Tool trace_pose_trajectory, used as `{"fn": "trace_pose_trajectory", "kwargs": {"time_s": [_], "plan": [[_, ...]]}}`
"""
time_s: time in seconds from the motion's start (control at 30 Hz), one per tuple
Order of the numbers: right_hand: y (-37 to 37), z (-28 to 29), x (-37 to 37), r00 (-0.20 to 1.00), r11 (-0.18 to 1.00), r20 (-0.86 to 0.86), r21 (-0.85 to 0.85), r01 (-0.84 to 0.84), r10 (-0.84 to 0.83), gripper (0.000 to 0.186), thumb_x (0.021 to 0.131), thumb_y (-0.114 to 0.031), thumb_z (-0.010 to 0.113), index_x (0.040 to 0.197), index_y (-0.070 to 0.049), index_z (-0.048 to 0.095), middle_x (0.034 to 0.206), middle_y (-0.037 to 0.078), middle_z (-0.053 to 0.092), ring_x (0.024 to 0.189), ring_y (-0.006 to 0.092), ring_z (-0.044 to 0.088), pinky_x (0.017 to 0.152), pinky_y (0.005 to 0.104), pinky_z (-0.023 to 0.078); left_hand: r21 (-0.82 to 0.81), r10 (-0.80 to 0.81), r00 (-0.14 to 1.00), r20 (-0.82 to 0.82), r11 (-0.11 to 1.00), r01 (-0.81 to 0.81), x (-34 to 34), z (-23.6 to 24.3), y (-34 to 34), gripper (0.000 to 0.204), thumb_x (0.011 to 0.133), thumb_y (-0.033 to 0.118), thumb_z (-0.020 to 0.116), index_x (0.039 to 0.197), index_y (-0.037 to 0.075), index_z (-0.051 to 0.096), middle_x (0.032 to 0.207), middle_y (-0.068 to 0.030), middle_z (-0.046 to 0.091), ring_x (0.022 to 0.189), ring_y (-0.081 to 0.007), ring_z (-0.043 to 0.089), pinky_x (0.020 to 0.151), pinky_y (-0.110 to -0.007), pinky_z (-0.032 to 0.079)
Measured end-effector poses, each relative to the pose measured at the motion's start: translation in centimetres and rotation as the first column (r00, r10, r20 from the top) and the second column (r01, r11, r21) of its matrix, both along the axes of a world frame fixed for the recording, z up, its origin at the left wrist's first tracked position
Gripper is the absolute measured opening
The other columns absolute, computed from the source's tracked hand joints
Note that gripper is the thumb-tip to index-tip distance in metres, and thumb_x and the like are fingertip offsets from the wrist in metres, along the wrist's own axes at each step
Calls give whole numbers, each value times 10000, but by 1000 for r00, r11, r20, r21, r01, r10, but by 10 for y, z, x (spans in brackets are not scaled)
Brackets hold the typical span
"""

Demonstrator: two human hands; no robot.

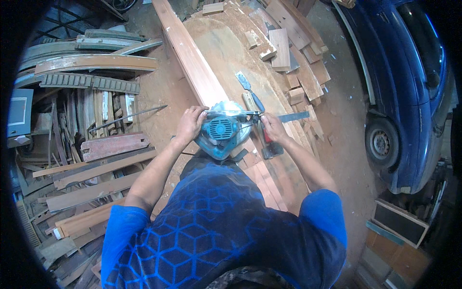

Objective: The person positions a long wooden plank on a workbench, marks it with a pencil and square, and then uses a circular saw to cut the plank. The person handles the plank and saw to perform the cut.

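Note:
A teal circular saw (220, 131) is close in front of my body, its round toothed blade (227, 106) exposed on the far side. My left hand (192, 121) has its fingers closed on the saw's left edge, at the end of a narrow metal bar crossing it. My right hand (272, 127) is closed at the saw's right side, pinching a flat metal ruler (294, 116) that sticks out to the right. Its fingertips partly hide how the ruler meets the saw. Under my right hand, a red-handled tool with a dark metal head (272, 150) lies on the wood.
A long plank (192, 60) runs away on the dusty workbench (216, 41). Beyond the saw lies a blue-handled chisel (250, 90). Offcuts (280, 48) crowd the bench's right side. Stacked timber (101, 173) fills the left; a blue car (404, 91) stands at right.

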State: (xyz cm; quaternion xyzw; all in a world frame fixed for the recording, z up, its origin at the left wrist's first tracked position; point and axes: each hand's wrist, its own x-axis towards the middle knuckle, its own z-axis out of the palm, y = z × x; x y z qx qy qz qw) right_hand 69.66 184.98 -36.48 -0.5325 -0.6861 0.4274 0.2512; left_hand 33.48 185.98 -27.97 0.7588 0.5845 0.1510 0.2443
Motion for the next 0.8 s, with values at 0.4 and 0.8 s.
{"fn": "trace_pose_trajectory", "kwargs": {"time_s": [0.4, 0.8], "plan": [[-2, 8, -7, 997, 999, 72, -22, 26, -25, 377, 1076, -312, 434, 1101, 13, 622, 848, 198, 637, 826, 371, 636, 764, 433, 495, -348, 144, 962, -230, 912, -220, -10, -9, -27, 798, 961, 724, 378, 1001, 21, 753, 1062, -274, 702, 1066, -417, 663, 925, -495, 508], [-8, -10, -18, 978, 978, 149, -130, 163, -144, 450, 1095, -361, 412, 1013, 23, 631, 789, 110, 638, 740, 229, 601, 707, 398, 484, -387, 11, 999, 37, 922, 5, -74, -8, 22, 659, 996, 602, 483, 1117, -9, 701, 1014, -247, 720, 957, -357, 708, 851, -433, 544]]}}
